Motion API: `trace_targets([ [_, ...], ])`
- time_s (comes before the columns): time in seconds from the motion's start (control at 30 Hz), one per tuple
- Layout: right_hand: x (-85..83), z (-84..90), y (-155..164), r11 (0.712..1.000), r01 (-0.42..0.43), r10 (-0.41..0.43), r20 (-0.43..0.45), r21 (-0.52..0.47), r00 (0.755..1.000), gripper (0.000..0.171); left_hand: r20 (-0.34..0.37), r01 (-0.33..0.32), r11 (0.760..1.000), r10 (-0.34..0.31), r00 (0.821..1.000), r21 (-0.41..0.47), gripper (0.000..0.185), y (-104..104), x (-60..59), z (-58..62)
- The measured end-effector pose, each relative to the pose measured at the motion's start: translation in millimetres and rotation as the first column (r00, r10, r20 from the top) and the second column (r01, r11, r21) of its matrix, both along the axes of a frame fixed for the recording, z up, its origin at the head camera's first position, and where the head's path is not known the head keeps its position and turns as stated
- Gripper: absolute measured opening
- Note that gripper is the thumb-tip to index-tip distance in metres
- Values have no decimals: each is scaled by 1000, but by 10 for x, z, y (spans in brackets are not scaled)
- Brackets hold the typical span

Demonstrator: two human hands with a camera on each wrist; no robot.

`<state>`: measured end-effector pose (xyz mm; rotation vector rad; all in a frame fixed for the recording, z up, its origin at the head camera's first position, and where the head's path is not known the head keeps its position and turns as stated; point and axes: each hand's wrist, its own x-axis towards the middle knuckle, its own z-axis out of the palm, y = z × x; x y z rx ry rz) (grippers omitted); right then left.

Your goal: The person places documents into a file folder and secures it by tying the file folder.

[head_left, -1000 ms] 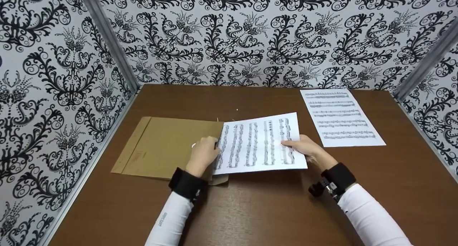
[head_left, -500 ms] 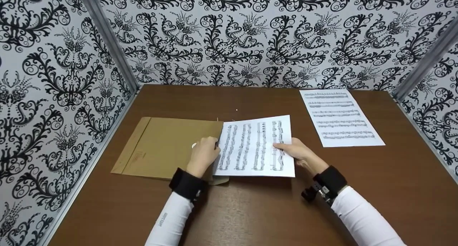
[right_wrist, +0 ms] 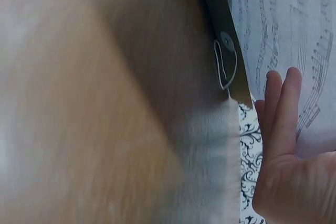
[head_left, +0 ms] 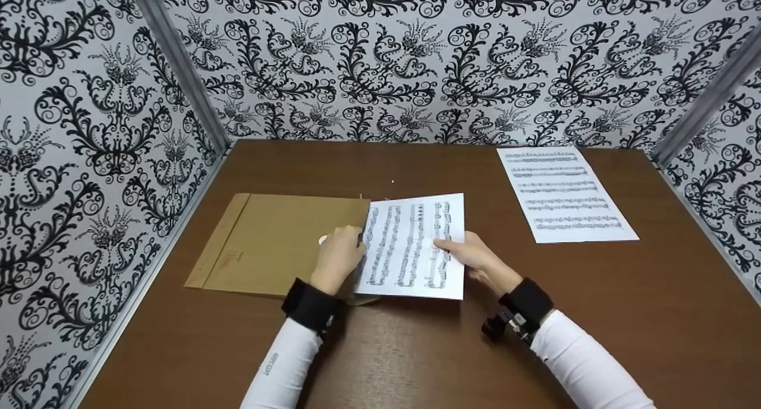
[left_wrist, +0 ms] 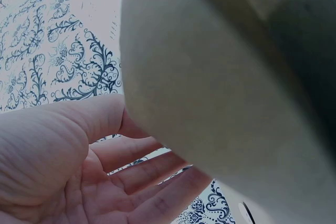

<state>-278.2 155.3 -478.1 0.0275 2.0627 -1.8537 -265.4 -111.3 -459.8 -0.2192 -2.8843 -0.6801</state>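
Note:
A brown paper envelope (head_left: pixel 279 242) lies on the left with its mouth facing right. My left hand (head_left: pixel 340 251) grips it at the mouth; in the left wrist view the thumb and fingers hold the brown paper (left_wrist: pixel 184 77) from both sides. Sheet music (head_left: pixel 410 248) sticks out of the mouth, its left part hidden inside the envelope. At the sheet's right edge, my right hand (head_left: pixel 481 260) pinches it, thumb on top and fingers beneath. The right wrist view shows those fingers (right_wrist: pixel 283 114) stretched along the underside, near a button (right_wrist: pixel 227 40) with a looped string on the envelope.
Another page of sheet music (head_left: pixel 568 198) lies flat at the back right of the brown table (head_left: pixel 416 361). Patterned wall panels (head_left: pixel 416 58) enclose the table at the back and sides. A tiny white speck (head_left: pixel 392 182) lies behind the envelope's mouth.
My right hand has moved left with the sheet music, and more of it has slid into the envelope. My left hand and the envelope have stayed in place.

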Motion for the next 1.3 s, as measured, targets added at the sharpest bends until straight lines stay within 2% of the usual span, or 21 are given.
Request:
trace_targets([
  [0.37,-4,-42,-241,998,46,-47,-15,-48,999,40,-4,7,1000,-7,1000,9,11,18,-9,13],
  [0.5,-12,-38,-303,998,31,-33,-28,-57,999,41,-18,14,1000,-13,1000,12,18,17,9,18],
  [0.7,-22,-28,-381,999,2,-3,-15,-48,1000,40,-42,6,1000,-5,999,5,9,20,13,2],
  [1.3,-101,-45,-570,999,-11,12,8,-46,1000,37,-22,-4,1000,4,1000,-10,9,29,8,0],
])
